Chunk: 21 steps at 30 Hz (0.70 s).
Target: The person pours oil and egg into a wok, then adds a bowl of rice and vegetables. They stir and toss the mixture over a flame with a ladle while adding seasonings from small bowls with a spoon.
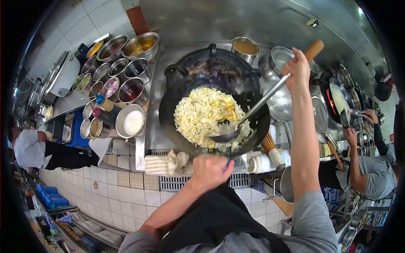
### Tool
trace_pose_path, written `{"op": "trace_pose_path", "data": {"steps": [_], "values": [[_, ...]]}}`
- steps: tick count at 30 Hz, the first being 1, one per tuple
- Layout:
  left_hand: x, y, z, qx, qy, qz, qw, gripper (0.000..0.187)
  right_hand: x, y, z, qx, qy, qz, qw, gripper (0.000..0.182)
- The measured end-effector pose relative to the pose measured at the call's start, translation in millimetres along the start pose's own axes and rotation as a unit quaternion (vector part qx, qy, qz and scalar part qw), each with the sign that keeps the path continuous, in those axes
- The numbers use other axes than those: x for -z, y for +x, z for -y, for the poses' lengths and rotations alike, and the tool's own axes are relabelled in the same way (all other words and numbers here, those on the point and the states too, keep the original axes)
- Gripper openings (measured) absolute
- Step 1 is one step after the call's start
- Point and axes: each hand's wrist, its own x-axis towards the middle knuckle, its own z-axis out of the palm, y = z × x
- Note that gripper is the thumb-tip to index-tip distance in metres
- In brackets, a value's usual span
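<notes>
A large black wok (166,114) sits on the burner in front of me, filled with fried rice (198,111) mixed with yellow egg and pale chopped pieces. My left hand (212,170) is closed at the wok's near rim; a bit of blue shows by its thumb, and the grip itself is mostly hidden. In my right hand (297,69), raised at the upper right, is the long handle of a ladle (270,97) with a wooden end. Its bowl dips into the near side of the rice, slightly blurred.
Left of the stove stand several steel bowls of ingredients, a bowl of white granules (133,123) and squeeze bottles (105,103). Folded towels (162,164) lie along the front edge. A perforated strainer (280,103) and a bamboo brush (270,145) are at right. Co-workers stand on both sides.
</notes>
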Motion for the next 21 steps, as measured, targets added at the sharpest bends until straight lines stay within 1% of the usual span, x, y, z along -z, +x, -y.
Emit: {"op": "trace_pose_path", "data": {"steps": [2, 3, 4, 6, 7, 8, 9, 10, 11, 12, 13, 14, 16, 17, 18, 20, 21], "values": [[-18, 15, 21, 0.012, 0.011, -0.008, 1.0, 0.037, -13, 6, -16, 0.038, 0.006, -0.051, 0.998, 0.033], [-35, 19, 34, 0.011, 0.013, -0.034, 0.999, 0.038, -22, 6, -28, 0.065, -0.001, -0.089, 0.994, 0.036], [-51, 16, 45, -0.005, 0.006, -0.052, 0.999, 0.038, -30, 2, -36, 0.093, 0.014, -0.088, 0.992, 0.036], [-61, -12, 44, -0.004, 0.032, -0.008, 0.999, 0.038, -36, 4, -35, 0.097, 0.071, -0.06, 0.991, 0.035], [-54, -33, 35, -0.012, 0.039, 0.008, 0.999, 0.037, -37, 9, -23, 0.105, 0.076, -0.056, 0.99, 0.035], [-44, -55, 23, -0.019, 0.045, 0.028, 0.998, 0.036, -32, 13, -10, 0.092, 0.095, -0.02, 0.991, 0.035], [-30, -61, 10, -0.02, 0.027, 0.023, 0.999, 0.034, -28, 15, -1, 0.077, 0.111, 0.014, 0.991, 0.036], [-12, -62, -6, -0.018, 0.007, 0.022, 1.0, 0.031, -31, 17, 5, 0.076, 0.11, 0.009, 0.991, 0.036], [5, -42, -18, -0.027, 0.037, 0.016, 0.999, 0.03, -34, 18, 9, 0.065, 0.098, 0.013, 0.993, 0.035], [16, -18, -21, -0.022, 0.016, 0.027, 0.999, 0.03, -36, 16, 6, 0.051, 0.084, 0.02, 0.995, 0.034], [13, 4, -11, -0.006, 0.015, 0.017, 1.0, 0.032, -47, 9, -4, 0.089, 0.032, -0.013, 0.995, 0.031], [6, 15, -4, 0.007, 0.017, 0.005, 1.0, 0.035, -60, -4, -14, 0.097, -0.01, -0.062, 0.993, 0.03], [-39, -4, 28, -0.001, 0.02, -0.009, 1.0, 0.034, -64, -15, -39, 0.139, -0.008, -0.038, 0.99, 0.029], [-54, -9, 41, -0.012, 0.02, -0.02, 1.0, 0.034, -64, -15, -41, 0.155, 0.025, -0.016, 0.987, 0.027], [-52, -26, 40, 0.002, 0.018, 0.033, 0.999, 0.029, -68, -16, -31, 0.162, 0.029, -0.011, 0.986, 0.027], [-39, -61, 22, 0.002, 0.052, 0.058, 0.997, 0.031, -70, -22, -4, 0.154, 0.05, 0.026, 0.987, 0.031], [-28, -58, 13, 0.0, 0.048, 0.07, 0.996, 0.031, -70, -21, 3, 0.146, 0.047, 0.017, 0.988, 0.032]]}}
